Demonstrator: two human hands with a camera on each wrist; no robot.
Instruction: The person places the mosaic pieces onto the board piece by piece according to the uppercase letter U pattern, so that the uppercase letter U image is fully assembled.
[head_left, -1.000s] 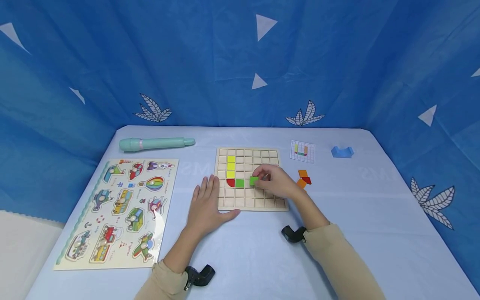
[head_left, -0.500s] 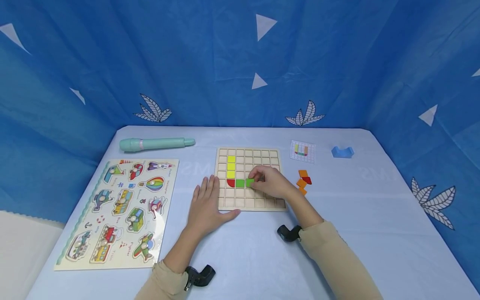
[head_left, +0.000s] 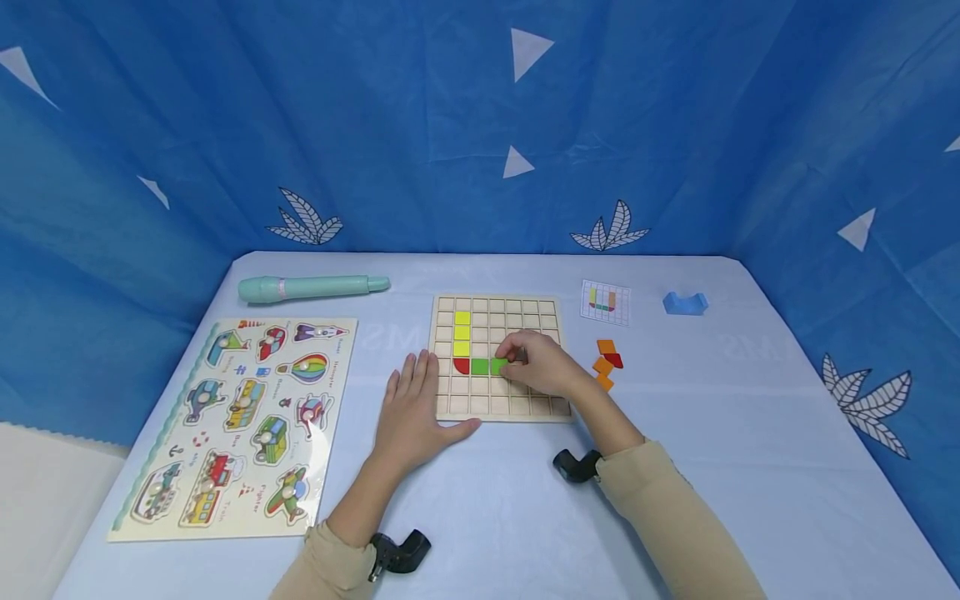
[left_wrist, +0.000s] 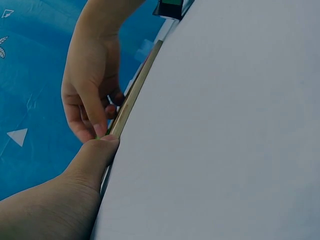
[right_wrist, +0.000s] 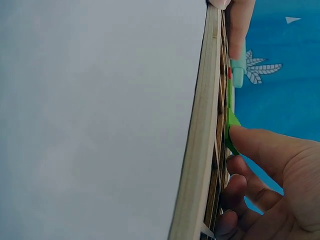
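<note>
A wooden grid board (head_left: 480,405) lies in the middle of the table. In it sit a column of yellow tiles (head_left: 462,333), a red rounded tile (head_left: 462,367) below them and a green tile (head_left: 480,367) beside that. My right hand (head_left: 543,364) pinches a second green tile (head_left: 498,367) at the cell to the right; the right wrist view shows this green tile (right_wrist: 232,131) tilted at the fingertips. My left hand (head_left: 411,412) rests flat along the board's left side with fingers straight, its thumb (left_wrist: 95,157) at the near edge.
Right of the board lie several orange tiles (head_left: 603,366) and a red tile (head_left: 614,361). Behind them are a pattern card (head_left: 605,302) and a blue notched block (head_left: 685,304). A picture puzzle board (head_left: 247,425) lies at the left, a mint-green tube-shaped object (head_left: 315,287) behind it.
My right hand has moved a little to the left with the green tile, bringing it next to the first green one. The left hand has stayed in place.
</note>
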